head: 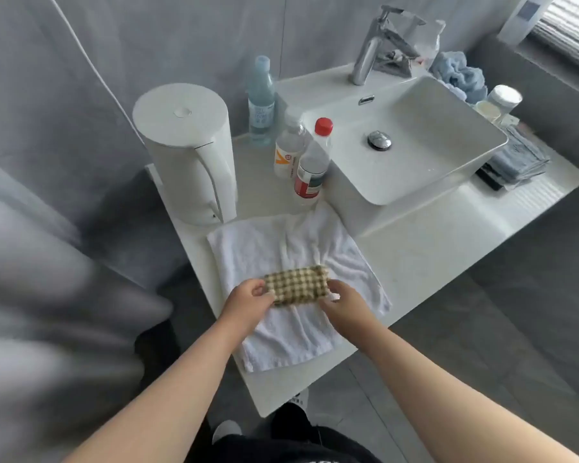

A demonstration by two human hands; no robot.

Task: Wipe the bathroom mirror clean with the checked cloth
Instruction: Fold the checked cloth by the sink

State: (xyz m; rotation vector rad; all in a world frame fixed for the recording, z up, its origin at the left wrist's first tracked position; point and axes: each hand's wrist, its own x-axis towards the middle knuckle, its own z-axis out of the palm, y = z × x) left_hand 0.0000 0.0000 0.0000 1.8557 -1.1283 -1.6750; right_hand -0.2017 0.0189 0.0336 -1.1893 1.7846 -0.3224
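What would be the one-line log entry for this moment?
cloth: folded, over towel | left hand: pinches its left end | right hand: pinches its right end | mirror: not in view

The left forearm [194, 372] and right forearm [425, 372] are bare from the near edge up to the left hand [248, 304] and right hand [345, 304]. Near, at centre, a black garment [281, 452] carries partly cut-off white lettering. Just left of it is a pale grey shoe toe [226, 431].

Obstacles, rear: kettle [184, 152] left, three bottles [313, 162] centre, basin [448, 128] and tap [368, 51] right. Passage: counter [442, 242] strip in front of basin, right of towel [258, 245]; towel's far half, beyond cloth [296, 284].
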